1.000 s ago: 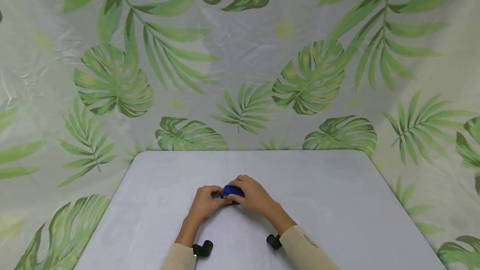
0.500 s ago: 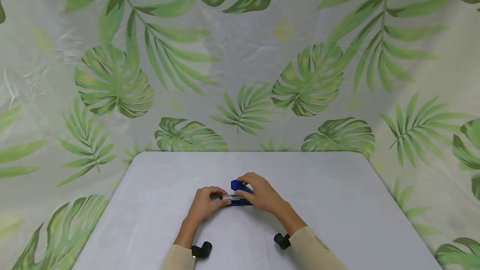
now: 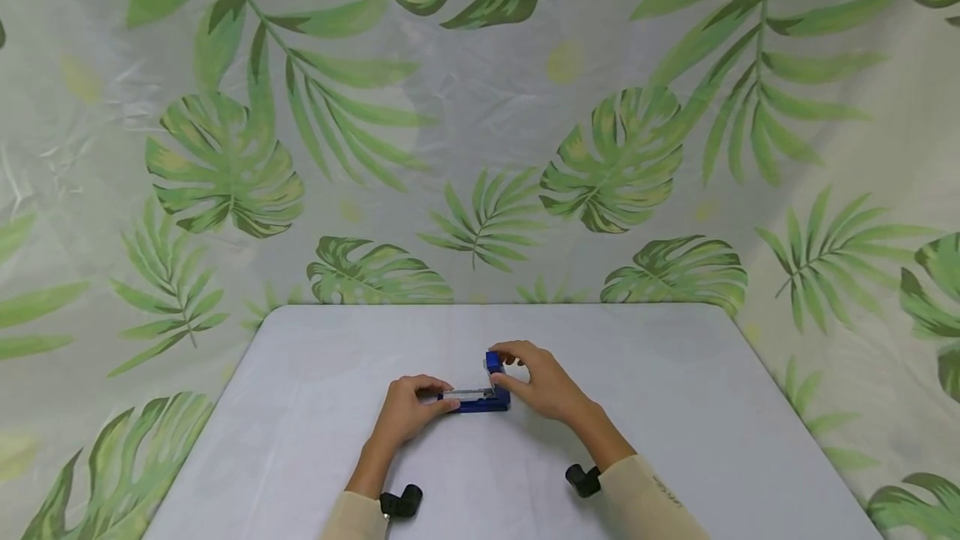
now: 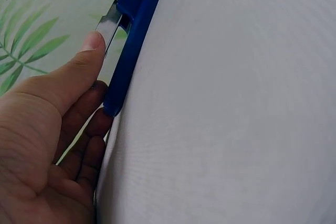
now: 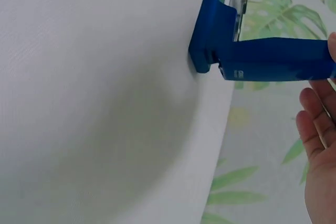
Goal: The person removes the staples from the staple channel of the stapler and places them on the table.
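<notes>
A blue stapler (image 3: 487, 407) lies on the table near the middle, its top cover swung up roughly at a right angle to the base. The metal staple channel (image 3: 467, 395) is exposed along the base. My left hand (image 3: 411, 408) pinches the front end of the stapler, thumb on the metal channel (image 4: 107, 27) in the left wrist view. With thumb and fingers, my right hand (image 3: 542, 382) holds the raised cover (image 5: 278, 59) near its tip. Whether staples sit in the channel is too small to tell.
The table (image 3: 637, 373) has a white cloth surface with rounded far corners. Behind it hangs a leaf-patterned curtain (image 3: 480, 132). Black wrist cameras (image 3: 401, 502) sit on both wrists, below the beige sleeves' cuffs.
My right hand has swung the stapler's cover up and to the right, from closed over the base to standing upright. The left hand has stayed at the front end.
</notes>
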### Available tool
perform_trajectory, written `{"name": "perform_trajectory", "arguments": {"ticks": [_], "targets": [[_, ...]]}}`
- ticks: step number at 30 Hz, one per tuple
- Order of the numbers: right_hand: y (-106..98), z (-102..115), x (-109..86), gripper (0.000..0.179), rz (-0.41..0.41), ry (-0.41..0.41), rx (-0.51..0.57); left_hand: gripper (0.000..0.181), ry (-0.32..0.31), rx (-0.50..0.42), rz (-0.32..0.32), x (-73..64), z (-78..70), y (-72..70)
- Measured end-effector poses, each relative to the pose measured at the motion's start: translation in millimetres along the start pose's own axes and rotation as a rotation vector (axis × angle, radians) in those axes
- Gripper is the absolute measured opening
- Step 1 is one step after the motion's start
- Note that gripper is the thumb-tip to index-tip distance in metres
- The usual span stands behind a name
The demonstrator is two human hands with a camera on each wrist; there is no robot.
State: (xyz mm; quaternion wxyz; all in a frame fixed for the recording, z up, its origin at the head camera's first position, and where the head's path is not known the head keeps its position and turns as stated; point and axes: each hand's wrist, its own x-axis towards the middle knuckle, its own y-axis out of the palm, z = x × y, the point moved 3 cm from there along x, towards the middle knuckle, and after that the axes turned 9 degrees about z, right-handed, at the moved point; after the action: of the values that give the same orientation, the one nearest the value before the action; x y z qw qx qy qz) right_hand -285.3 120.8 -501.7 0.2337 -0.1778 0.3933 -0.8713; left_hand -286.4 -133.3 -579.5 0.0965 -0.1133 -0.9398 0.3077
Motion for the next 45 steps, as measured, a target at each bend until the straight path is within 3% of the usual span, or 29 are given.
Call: {"name": "perform_trajectory", "arguments": {"ticks": [9, 25, 45], "targets": [[-10.8, -5.7, -9.6, 0.045, -0.007, 0.035, 0.038, 0.023, 0.008, -0.028, -0.005, 0.2, 0.1, 0.1], [-21.8, -31.4, -34.5, 0.045, -0.120, -0.029, -0.008, 0.023, 0.005, -0.041, -0.007, -1.5, 1.7, 2.2], [-27.0, -57.3, -53.4, 0.041, -0.125, 0.015, -0.010, 0.022, -0.012, -0.046, -0.014, -3.1, 1.4, 1.6]]}}
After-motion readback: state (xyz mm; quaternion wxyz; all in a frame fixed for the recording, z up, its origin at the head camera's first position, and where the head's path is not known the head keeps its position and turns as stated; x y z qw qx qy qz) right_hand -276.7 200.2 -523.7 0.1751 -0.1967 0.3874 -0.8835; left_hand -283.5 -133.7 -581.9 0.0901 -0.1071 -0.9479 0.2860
